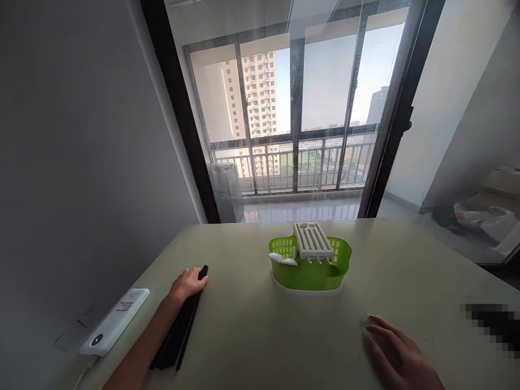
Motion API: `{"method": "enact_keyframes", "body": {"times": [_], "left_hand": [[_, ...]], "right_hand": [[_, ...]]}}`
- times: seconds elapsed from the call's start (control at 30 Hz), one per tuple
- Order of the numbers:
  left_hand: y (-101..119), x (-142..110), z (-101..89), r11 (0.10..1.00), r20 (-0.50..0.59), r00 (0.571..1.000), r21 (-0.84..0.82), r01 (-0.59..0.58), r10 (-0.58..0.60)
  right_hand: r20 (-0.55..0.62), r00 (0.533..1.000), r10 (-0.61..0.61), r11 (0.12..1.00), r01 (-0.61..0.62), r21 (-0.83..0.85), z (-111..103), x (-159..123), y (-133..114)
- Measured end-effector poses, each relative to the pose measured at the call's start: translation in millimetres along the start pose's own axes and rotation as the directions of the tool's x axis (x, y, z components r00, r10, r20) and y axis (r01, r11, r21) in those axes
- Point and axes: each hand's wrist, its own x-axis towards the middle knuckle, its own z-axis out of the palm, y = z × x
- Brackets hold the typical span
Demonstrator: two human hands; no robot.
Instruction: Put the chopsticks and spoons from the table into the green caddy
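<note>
On the left of the table, my left hand (189, 283) lies over the upper end of a bundle of black chopsticks (179, 336), with its fingers closed around them. Their lower ends fan out slightly toward me. My right hand (392, 346) rests on the tabletop at the lower right, holding nothing, its fingers extended and the thumb apart. Between and beyond both hands stands a green plastic basket (304, 276) on a white base. White spoons (283, 259) lean out of its left side. A white slotted rack (312, 241) sits across its top.
A white power strip (117, 319) with a cord lies along the table's left edge by the wall. The pale table (252, 341) reaches toward a glass sliding door (296, 108). A pixelated dark patch is at the far right. Bags (487, 219) lie on the floor at right.
</note>
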Motion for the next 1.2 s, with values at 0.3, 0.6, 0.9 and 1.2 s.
{"method": "enact_keyframes", "body": {"times": [0.3,0.6,0.9,1.2], "left_hand": [[20.0,-24.8,12.0,0.972,-0.052,0.998,0.234,-0.016,0.029],[26.1,-31.1,14.2,0.953,-0.064,0.997,0.302,-0.031,0.053],[23.3,-33.4,8.1,0.938,-0.051,0.998,0.348,-0.017,0.037],[38.6,-38.8,9.9,0.933,-0.306,0.881,0.125,-0.338,0.360]], "right_hand": [[0.010,0.999,0.031,0.999,-0.032,0.042,-4.0,0.2,-9.5],[0.007,1.000,-0.002,1.000,0.002,-0.002,-2.6,-1.0,-3.7],[0.039,0.999,0.019,1.000,-0.019,0.006,-1.7,-0.6,-1.8],[0.030,0.999,0.027,1.000,-0.027,0.010,-2.7,-0.4,-4.0]]}}
